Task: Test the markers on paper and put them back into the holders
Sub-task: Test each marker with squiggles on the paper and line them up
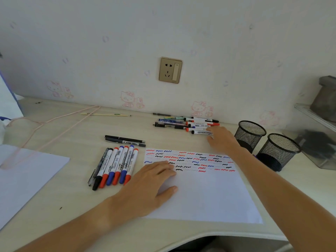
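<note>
A white sheet of paper (205,195) lies at the desk's front, its top covered in red, blue and black squiggles. My left hand (151,184) rests flat on the sheet's left part, fingers spread. A row of several red, blue and black capped markers (116,166) lies just left of the paper. A second pile of markers and pens (187,123) lies near the wall. My right hand (221,140) reaches to that pile's right end, fingertips touching the nearest white marker (200,132). Two black mesh holders (250,133) (278,151) stand at the right.
Two dark pens (125,140) lie above the marker row. Another white sheet (23,177) lies at the left with a pink cord (45,122) across the desk. A clear box (316,142) stands at the far right. A wall socket (171,70) is behind.
</note>
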